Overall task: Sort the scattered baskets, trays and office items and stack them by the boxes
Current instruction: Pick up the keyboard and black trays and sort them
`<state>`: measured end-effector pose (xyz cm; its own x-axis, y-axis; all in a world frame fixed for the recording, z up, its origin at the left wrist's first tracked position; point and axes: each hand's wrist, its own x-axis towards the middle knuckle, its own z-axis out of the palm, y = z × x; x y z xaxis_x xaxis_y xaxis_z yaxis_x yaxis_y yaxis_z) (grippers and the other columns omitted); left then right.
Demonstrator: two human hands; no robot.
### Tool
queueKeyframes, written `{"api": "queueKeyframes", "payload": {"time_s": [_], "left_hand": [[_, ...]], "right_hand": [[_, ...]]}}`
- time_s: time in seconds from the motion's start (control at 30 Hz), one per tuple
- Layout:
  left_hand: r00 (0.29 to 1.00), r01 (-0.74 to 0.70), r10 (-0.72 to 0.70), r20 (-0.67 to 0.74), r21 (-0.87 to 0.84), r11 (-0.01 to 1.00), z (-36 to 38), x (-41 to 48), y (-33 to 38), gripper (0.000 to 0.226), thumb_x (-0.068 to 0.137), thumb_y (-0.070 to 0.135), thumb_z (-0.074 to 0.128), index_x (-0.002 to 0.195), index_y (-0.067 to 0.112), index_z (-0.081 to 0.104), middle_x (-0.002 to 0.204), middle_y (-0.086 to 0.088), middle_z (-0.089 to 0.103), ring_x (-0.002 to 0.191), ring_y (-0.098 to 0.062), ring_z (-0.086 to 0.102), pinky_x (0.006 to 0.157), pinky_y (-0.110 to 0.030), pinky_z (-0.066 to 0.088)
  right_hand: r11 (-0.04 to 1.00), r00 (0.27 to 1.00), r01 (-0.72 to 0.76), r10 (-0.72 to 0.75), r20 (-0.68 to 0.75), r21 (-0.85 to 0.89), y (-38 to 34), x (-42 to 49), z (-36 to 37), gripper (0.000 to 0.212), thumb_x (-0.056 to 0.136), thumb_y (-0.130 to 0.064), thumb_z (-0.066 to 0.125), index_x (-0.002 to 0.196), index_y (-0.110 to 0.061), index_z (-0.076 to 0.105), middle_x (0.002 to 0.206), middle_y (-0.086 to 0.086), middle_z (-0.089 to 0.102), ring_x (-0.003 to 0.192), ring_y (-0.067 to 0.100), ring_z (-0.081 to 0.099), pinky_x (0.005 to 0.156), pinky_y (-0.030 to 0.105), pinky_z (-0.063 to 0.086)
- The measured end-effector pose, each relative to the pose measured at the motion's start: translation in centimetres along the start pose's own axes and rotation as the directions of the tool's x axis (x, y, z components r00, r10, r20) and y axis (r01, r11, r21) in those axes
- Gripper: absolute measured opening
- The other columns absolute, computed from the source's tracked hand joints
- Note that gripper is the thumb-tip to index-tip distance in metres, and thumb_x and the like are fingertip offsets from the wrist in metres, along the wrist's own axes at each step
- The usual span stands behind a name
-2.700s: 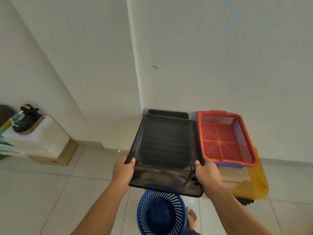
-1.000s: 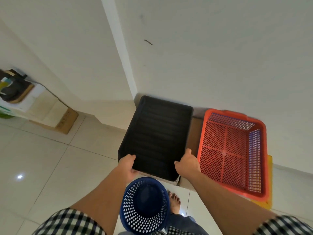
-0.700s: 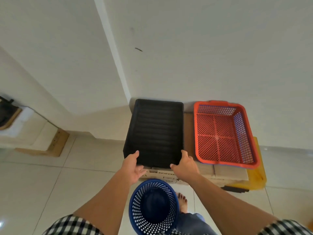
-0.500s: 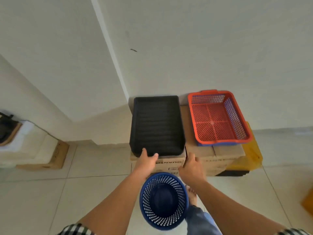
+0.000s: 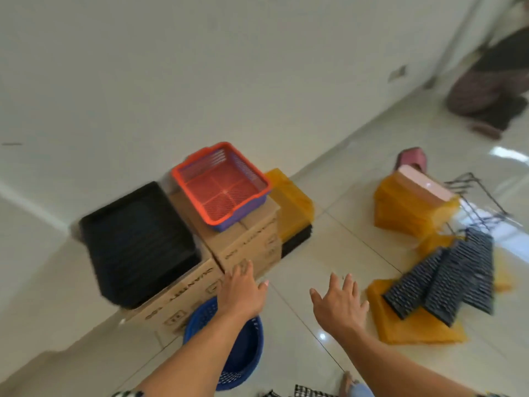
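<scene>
We see both hands out in front, and both hold nothing. The left hand point(image 5: 243, 293) is open with its fingers straight, right in front of the boxes (we cannot tell if it touches them). The right hand point(image 5: 339, 305) is open too, with its fingers spread wide over the floor point(image 5: 315, 253).

The black tray point(image 5: 137, 242) lies flat on the first box point(image 5: 177, 296), by the wall point(image 5: 200, 67). The red basket point(image 5: 221, 181) sits inside a purple basket point(image 5: 246, 209). The two rest on the second box point(image 5: 252, 239), which touches the first one. Just beside the second box is a pile of yellow trays point(image 5: 292, 202) on top of some dark trays point(image 5: 296, 240).

A round blue basket point(image 5: 249, 348) stands on the floor near the first box, and the left arm goes over it.

More things lie on the floor to the right, well apart from the boxes. There is a yellow pile point(image 5: 406, 213) with a pink thing point(image 5: 426, 184) on top. Near it, black mesh pieces point(image 5: 446, 276) lean across a flat yellow tray point(image 5: 412, 330). A thin wire rack point(image 5: 481, 193) is behind them. It is all a bit blurry, so small parts are hard to make out. Far off in the corner, another person point(image 5: 498, 81) is low on the floor.
</scene>
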<state>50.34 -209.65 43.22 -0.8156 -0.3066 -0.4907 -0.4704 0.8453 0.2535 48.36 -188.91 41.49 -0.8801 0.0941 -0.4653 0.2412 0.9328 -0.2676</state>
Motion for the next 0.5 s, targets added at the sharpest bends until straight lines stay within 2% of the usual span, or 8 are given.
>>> {"api": "queueKeyframes", "payload": {"time_s": [0.2,0.3,0.5], "left_hand": [[0.978,-0.163,0.142,0.151,0.137,0.977,3.3,0.7,12.4,0.075,0.101,0.060,0.033,0.161,0.028,0.002,0.169,-0.004,0.005,0.154,-0.032,0.005,0.121,-0.052,0.011],[0.960,-0.244,0.206,0.187,0.207,0.947,5.6,0.2,18.7,0.074,0.102,0.058,0.034,0.161,0.025,0.004,0.168,-0.006,0.010,0.154,-0.032,0.009,0.122,-0.050,0.014],[0.945,-0.307,0.263,0.196,0.247,0.919,10.0,-1.0,28.7,0.075,0.101,0.055,0.040,0.161,0.023,0.008,0.166,-0.008,0.018,0.151,-0.031,0.019,0.121,-0.048,0.023]], "right_hand": [[0.963,0.969,-0.234,0.242,-0.051,0.136,10.8,0.8,-3.8,0.074,0.100,-0.060,0.039,0.160,-0.024,0.014,0.170,0.009,-0.001,0.156,0.031,0.001,0.123,0.056,0.015],[0.929,0.939,-0.325,0.340,-0.057,0.179,17.0,1.6,-5.8,0.076,0.100,-0.060,0.038,0.161,-0.024,0.011,0.170,0.010,-0.002,0.156,0.031,0.001,0.123,0.055,0.015],[0.887,0.898,-0.419,0.436,-0.054,0.194,26.9,3.8,-8.6,0.078,0.099,-0.062,0.037,0.161,-0.024,0.011,0.169,0.011,0.001,0.155,0.032,0.006,0.120,0.053,0.022]]}}
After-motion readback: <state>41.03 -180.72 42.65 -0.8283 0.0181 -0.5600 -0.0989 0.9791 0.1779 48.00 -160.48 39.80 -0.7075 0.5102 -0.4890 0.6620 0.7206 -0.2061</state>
